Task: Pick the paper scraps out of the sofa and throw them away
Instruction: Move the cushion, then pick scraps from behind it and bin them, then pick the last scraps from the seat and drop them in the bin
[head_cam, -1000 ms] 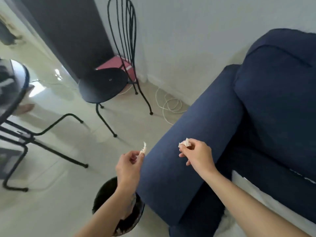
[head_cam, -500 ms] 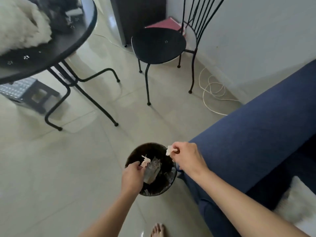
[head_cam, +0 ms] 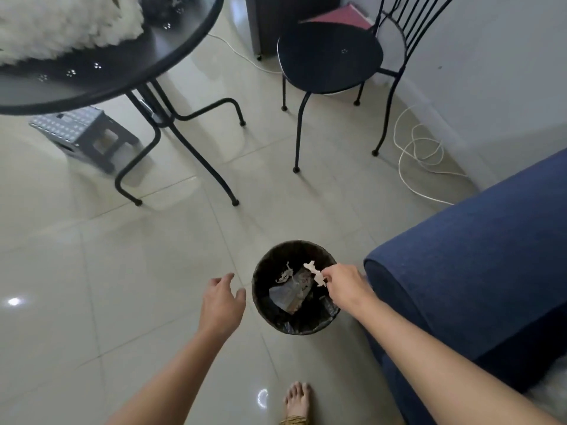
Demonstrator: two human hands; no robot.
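The left hand (head_cam: 221, 302) now hangs spread and empty beside the black waste bin (head_cam: 264, 305); its scrap (head_cam: 284, 275) lies inside among other rubbish. The right hand (head_cam: 345, 286) pinches a white paper scrap (head_cam: 314, 273) over the bin's mouth, its grip pressed on one edge. Half a second ago both hands held scraps, so one drop is done and one remains. The blue sofa (head_cam: 478, 256) sits beside the bin.

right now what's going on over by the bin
A person is standing over a small black bin beside a blue sofa. The right hand pinches a white paper scrap above the bin's opening, not yet dropped. The left hand hangs open and empty beside the bin. Other scraps already lie inside.
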